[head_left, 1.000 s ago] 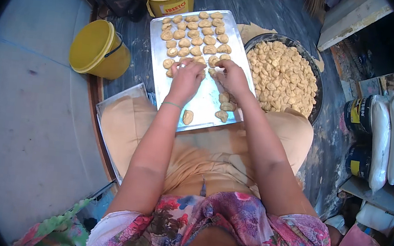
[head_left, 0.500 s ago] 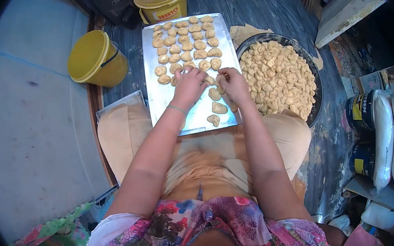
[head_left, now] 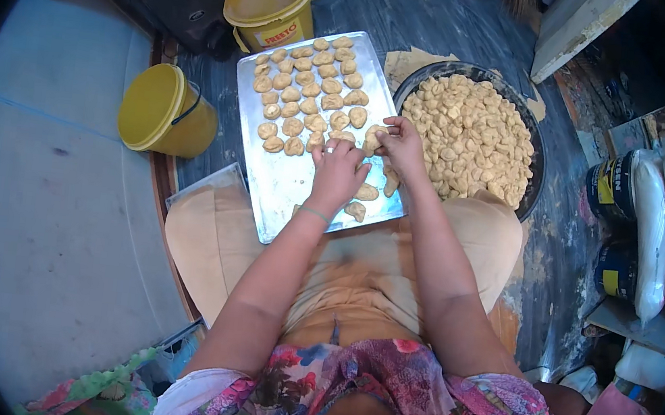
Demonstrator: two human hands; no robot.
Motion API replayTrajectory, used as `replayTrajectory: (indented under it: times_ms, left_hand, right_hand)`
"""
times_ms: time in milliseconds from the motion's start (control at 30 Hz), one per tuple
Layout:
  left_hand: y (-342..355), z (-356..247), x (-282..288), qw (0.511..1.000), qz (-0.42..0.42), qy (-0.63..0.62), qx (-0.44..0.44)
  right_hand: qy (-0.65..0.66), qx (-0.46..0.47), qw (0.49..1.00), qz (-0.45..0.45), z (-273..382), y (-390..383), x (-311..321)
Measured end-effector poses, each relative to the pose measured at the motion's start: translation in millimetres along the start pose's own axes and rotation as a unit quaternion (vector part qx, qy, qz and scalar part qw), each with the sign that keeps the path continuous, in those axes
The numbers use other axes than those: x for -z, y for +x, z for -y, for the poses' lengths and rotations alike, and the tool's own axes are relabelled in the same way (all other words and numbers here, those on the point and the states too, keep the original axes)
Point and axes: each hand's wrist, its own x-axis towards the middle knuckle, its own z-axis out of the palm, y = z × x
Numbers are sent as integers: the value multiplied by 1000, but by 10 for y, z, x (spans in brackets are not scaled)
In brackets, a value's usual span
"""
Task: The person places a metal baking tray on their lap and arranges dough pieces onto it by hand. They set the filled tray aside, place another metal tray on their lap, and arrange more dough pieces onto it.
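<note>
Two hands: I see both over the near half of the tray, close together, wrists coming up from my lap.
Left hand (head_left: 337, 172): palm down, fingers bent loosely over the sheet; I cannot tell if they pinch anything underneath.
Right hand (head_left: 398, 143): thumb and fingertips pinch one dough piece (head_left: 374, 137), held just above the tray at the end of the nearest row.
Tray (head_left: 286, 182): flat rectangular metal sheet, dull silver and a little smeared, tilted across my knees; its near part is bare.
Pieces on tray (head_left: 310, 85): small pale-tan lumps, rounded and slightly folded, matte like raw dough, set in rough rows on the far half; a few loose ones (head_left: 360, 202) lie near the right edge by my hands.
Bowl (head_left: 536, 140): wide, dark and round, just right of the tray, heaped with the same tan lumps (head_left: 469, 137), tumbled and unsorted.
Buckets: one yellow plastic bucket (head_left: 166, 113) with lid and dark handle left of the tray; a second (head_left: 271, 8) beyond the tray's far edge.
Lap: smooth orange cloth (head_left: 375, 261) under the tray; flowered top (head_left: 379, 382) at the bottom.
Floor: worn blue-grey boards (head_left: 441, 20) under the bowl; pale concrete (head_left: 36, 176) on the left.
Right side: white sacks (head_left: 654, 233), soft and tube-shaped, stacked beside dark tins (head_left: 612, 188).
</note>
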Motion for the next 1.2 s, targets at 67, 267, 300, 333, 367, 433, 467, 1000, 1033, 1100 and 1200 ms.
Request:
replayTrajectory:
  times_ms: [67, 267, 300, 333, 367, 433, 467, 1000, 1033, 1100, 1200]
  left_hand:
    - [-55, -12, 37, 1000, 6, -2, 14]
    - [-201, 49, 305, 997, 5, -10, 73]
    - [-214, 99, 356, 997, 4, -7, 73]
    - [-215, 135, 404, 996, -7, 7, 83]
    - [-217, 171, 459, 995, -18, 20, 94]
    - [-258, 257, 598, 994, -6, 20, 106]
    - [-307, 292, 662, 992, -1, 35, 120]
    - [-613, 493, 847, 982, 80, -6, 171]
    - [-611, 490, 838, 984, 74, -11, 160]
    - [-605, 491, 806, 986, 68, -19, 152]
    - [-608, 544, 788, 986, 64, -36, 153]
  right_hand:
    - [5, 46, 999, -8, 13, -52, -25]
    - [-259, 197, 945, 14, -45, -102, -11]
    - [-391, 259, 883, 37, -40, -134, -27]
    - [-441, 278, 853, 22, -49, -164, -47]
    - [-440, 279, 853, 21, -44, -177, -53]
    - [-503, 277, 819, -9, 1, -206, -103]
    - [-500, 280, 820, -7, 36, -244, -132]
    - [-511, 245, 824, 17, 286, -55, -290]
    - [-496, 231, 837, -2, 278, 0, -318]
    - [-526, 231, 818, 5, 261, 90, -341]
    - [-570, 179, 802, 4, 339, 182, -459]
